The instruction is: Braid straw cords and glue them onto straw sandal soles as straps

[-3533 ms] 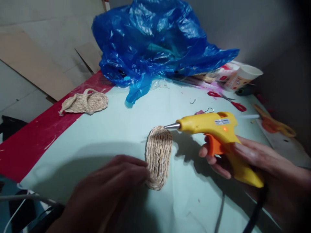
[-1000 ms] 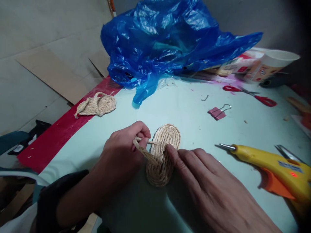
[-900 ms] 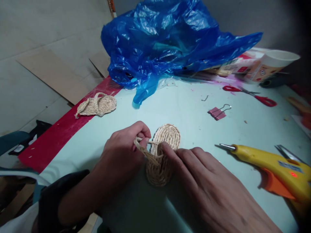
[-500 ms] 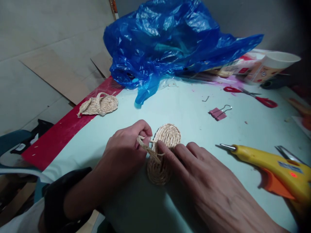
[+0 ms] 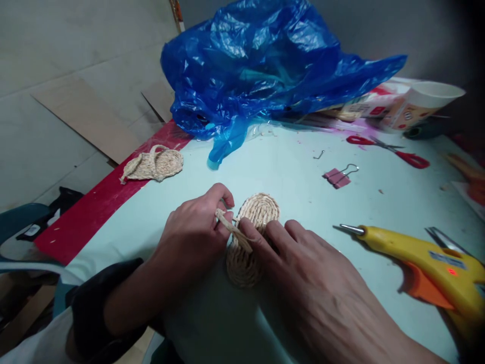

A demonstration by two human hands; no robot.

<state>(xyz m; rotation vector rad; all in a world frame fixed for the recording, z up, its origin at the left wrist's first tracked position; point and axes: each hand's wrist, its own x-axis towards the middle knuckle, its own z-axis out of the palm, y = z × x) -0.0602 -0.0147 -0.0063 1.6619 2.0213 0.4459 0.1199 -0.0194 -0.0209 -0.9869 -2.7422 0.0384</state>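
Note:
A small woven straw sandal sole (image 5: pixel 261 206) lies flat on the pale green table top, its long axis pointing away from me. My left hand (image 5: pixel 202 222) is closed at the sole's left edge, pinching a straw braid strap (image 5: pixel 235 231) that loops over the sole. My right hand (image 5: pixel 322 273) rests over the sole's right side. Its index fingertip presses on the sole beside the strap, and the other fingers are bent. Whether the right fingers grip the strap's far end is hidden. A matching woven straw sandal (image 5: pixel 155 164) with a strap lies at the far left.
A yellow hot glue gun (image 5: pixel 394 242) with a lit red light lies at the right. Beyond it are a pink binder clip (image 5: pixel 338 177), red-handled scissors (image 5: pixel 390 146) and a tilted paper cup (image 5: pixel 420 103). A blue plastic bag (image 5: pixel 265 60) covers the back.
My left thumb and index finger have shifted slightly on the strap. The sole and both hands sit a touch further left in view; everything else stays put.

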